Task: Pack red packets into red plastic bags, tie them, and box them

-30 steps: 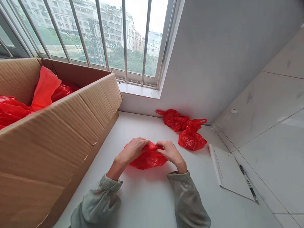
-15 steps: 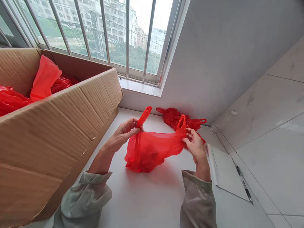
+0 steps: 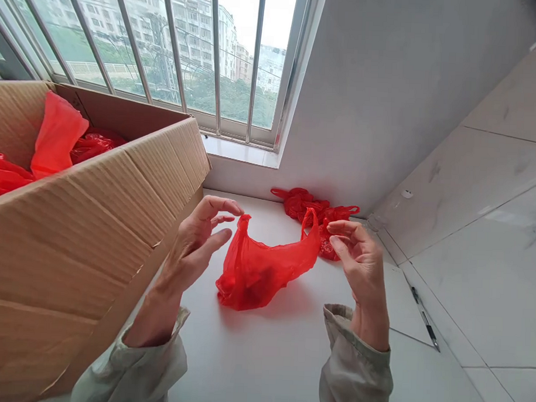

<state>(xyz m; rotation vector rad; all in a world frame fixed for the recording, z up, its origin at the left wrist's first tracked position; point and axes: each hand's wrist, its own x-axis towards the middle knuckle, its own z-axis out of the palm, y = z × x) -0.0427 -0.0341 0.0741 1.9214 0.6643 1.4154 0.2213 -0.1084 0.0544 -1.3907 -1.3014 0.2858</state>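
Note:
A thin red plastic bag [image 3: 265, 271] stands on the white table [image 3: 262, 365], its two handles pointing up and something darker showing through its lower part. My left hand [image 3: 203, 237] is beside the left handle, fingers apart, with the fingertips close to the handle's top; whether they touch it I cannot tell. To the right of the bag, my right hand [image 3: 358, 251] has its thumb and fingers apart and holds nothing. Behind the bag, by the wall, lies a heap of crumpled red bags [image 3: 303, 203].
A large cardboard box [image 3: 95, 218] with red bags [image 3: 59, 135] inside fills the left side. At the right are a white notepad [image 3: 405, 299] and a black pen [image 3: 426, 321]. The barred window [image 3: 176, 57] and tiled wall [image 3: 482, 232] stand behind and to the right.
Both hands have let go of the bag's handles and moved apart, fingers opening. The left handle has sunk lower. The view has shifted slightly.

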